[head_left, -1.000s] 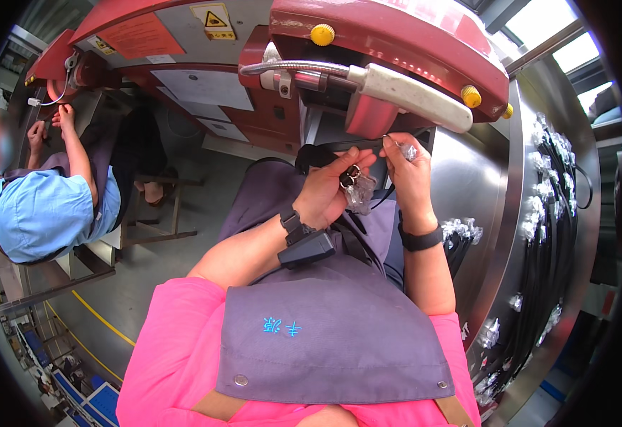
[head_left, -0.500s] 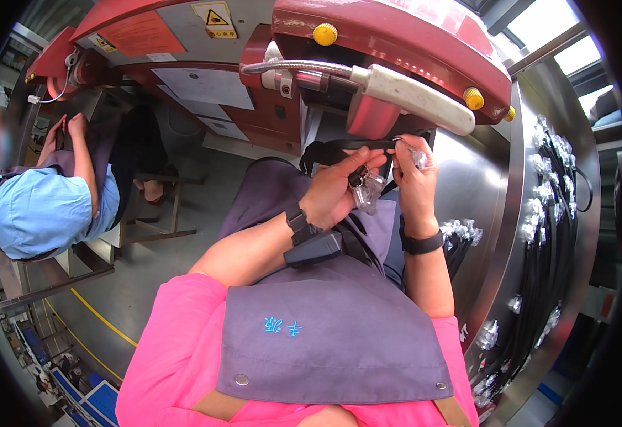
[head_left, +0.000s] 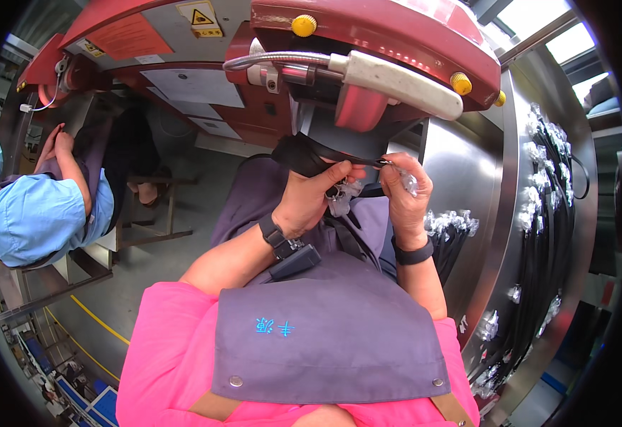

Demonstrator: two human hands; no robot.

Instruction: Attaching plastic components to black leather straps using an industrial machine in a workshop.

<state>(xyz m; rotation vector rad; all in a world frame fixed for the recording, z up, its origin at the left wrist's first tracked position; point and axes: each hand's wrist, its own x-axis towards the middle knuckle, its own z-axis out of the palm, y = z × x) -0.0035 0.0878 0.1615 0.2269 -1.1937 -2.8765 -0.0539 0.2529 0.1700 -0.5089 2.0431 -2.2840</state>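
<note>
A black belt (head_left: 354,154) runs between my two hands, its flat strap stretched just below the red machine's roller. My left hand (head_left: 305,201) is closed around the belt, thumb on top, with a dark folded length (head_left: 299,155) of it beyond the fingers. A fitting in clear plastic wrap (head_left: 341,201) hangs beside that palm. Fingertips of my right hand (head_left: 408,199) pinch the belt's other part, near a second plastic-wrapped fitting (head_left: 409,183). The wrap hides the exact shape of both fittings.
Above my hands is the red machine (head_left: 382,32) with a pale guard arm (head_left: 403,85) and a reddish roller (head_left: 359,108). Many black belts with wrapped ends hang over the metal trough (head_left: 549,185) at right, and more (head_left: 452,226) lie nearer. A co-worker in blue (head_left: 40,213) sits at left.
Both hands have come slightly toward me, the left more so and farther from the right. More of the belt's folded length shows beyond my left hand. The view has shifted a little.
</note>
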